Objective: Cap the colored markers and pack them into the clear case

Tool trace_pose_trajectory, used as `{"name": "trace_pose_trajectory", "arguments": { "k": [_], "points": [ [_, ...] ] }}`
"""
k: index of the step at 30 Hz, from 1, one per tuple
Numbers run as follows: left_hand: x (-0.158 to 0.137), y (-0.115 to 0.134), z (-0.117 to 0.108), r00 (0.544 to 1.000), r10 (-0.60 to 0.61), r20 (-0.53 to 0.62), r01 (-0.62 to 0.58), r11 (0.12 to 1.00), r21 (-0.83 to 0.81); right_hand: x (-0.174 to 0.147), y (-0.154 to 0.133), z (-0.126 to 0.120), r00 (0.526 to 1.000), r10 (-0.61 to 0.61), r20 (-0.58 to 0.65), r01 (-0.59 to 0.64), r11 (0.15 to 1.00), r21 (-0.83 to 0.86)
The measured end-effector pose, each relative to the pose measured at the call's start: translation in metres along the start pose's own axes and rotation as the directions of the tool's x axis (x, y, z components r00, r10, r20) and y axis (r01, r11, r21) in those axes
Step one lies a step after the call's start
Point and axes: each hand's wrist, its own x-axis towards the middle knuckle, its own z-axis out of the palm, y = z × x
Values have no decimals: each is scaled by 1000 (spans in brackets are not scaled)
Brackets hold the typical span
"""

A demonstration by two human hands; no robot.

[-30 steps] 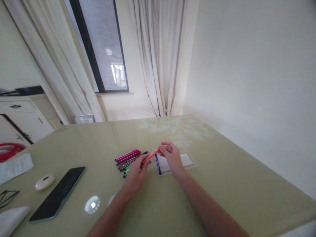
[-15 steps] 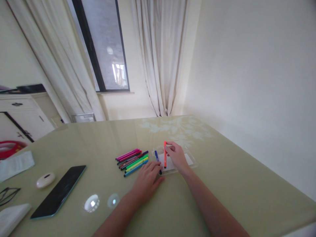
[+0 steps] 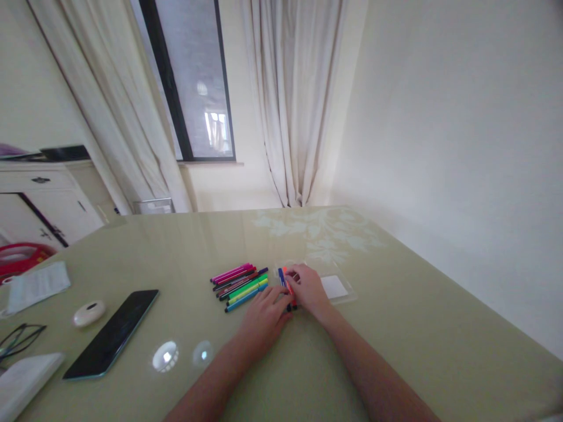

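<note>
Our right hand lies low over the left part of the clear plastic case, fingers curled down onto the orange marker; whether the fingers actually pinch the marker or only press on it cannot be told from this view. The orange marker lies in the case just beside the blue marker, both running roughly parallel with their far ends pointing away from us. Our left hand rests flat on the table, fingers spread loosely and holding nothing, with the fingertips at the near ends of the two markers and the near left corner of the case. Just to the left of that hand lies a row of loose markers, packed side by side and angled, in pink, dark red, black, green and blue. Farther left on the table lie a dark phone, screen up, and a small white oval object beside it. At the left edge are a pair of glasses, a printed paper and a white object at the near corner.
</note>
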Motion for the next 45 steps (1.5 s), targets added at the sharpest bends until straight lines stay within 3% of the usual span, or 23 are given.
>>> {"name": "trace_pose_trajectory", "arguments": {
  "k": [6, 11, 14, 18, 23, 33, 38, 41, 45],
  "points": [
    [3, 4, -4, 999, 38, 34, -38, 999, 22, -3, -6, -1, 998, -17, 55, 31, 965, -260],
    [3, 3, -4, 998, 55, 2, -55, 998, 18, -5, -4, -3, 999, -11, 53, 23, 976, -217],
    [2, -8, -11, 993, -78, -89, 84, 995, 59, -3, -3, -8, 1000, 0, 5, 1, 989, -146],
    [-1, -26, -26, 924, -321, -208, 368, 895, 253, -1, -4, -13, 998, 2, -68, -7, 996, -86],
    [-3, -32, -29, 908, -398, -134, 419, 846, 330, 0, -9, -14, 995, -11, -97, 8, 1000, -25],
    [-3, -30, -25, 862, -506, -26, 497, 834, 239, -1, -10, -14, 989, -27, -149, 35, 998, 47],
    [-2, -32, -24, 887, -440, -137, 454, 886, 93, -3, -14, -13, 991, -32, -129, 42, 997, 71],
    [1, -28, -23, 918, -340, -204, 323, 940, -112, -6, -22, -10, 997, -58, -41, 66, 972, 227],
    [3, -17, -23, 930, -351, -112, 290, 885, -364, -10, -34, -5, 990, -61, 129, -15, 854, 519]
  ]
}}
